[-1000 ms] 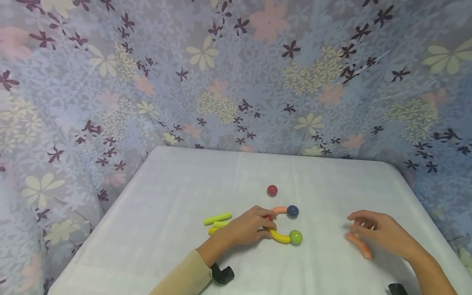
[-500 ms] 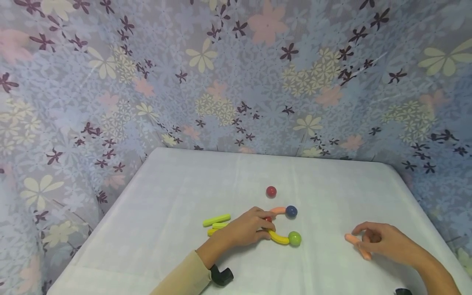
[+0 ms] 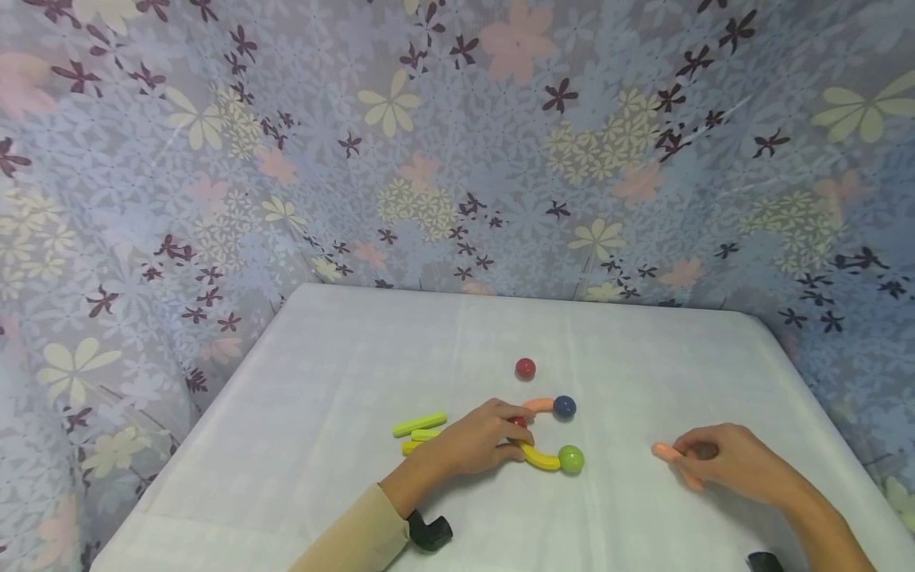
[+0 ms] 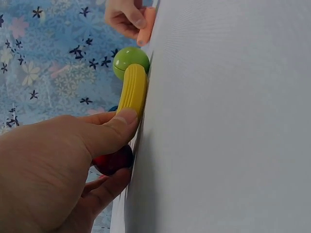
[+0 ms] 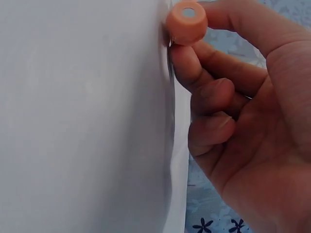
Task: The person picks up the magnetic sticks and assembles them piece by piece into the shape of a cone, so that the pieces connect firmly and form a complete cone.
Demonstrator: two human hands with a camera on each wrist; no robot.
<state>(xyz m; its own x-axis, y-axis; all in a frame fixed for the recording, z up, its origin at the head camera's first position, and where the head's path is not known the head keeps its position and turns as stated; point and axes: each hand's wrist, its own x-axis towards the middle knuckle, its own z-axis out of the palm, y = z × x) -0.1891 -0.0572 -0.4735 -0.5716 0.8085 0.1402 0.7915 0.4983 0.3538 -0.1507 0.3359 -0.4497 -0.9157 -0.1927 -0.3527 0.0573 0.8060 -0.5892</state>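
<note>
My left hand [image 3: 480, 442] pinches a curved yellow magnetic stick [image 4: 133, 92] between thumb and finger. The stick's far end meets a green ball [image 3: 571, 460]. A red ball [image 4: 115, 161] sits among the left fingers, partly hidden. Beyond that hand, a curved orange stick [image 3: 541, 405] touches a dark blue ball [image 3: 565, 407]. On the right, my right hand [image 3: 739, 462] pinches another orange stick [image 3: 666, 452] near the table surface. In the right wrist view, its end shows a round metal disc, and the other fingers curl toward the palm.
A loose red ball [image 3: 525, 369] lies farther back on the white-covered table [image 3: 372, 334]. Several yellow-green and yellow sticks [image 3: 419, 424] lie left of my left forearm. A floral curtain [image 3: 457, 159] hangs behind the table.
My right hand has come down onto the orange stick, taken hold of it and shifted it slightly left, turning it. The left hand stays at the joined pieces.
</note>
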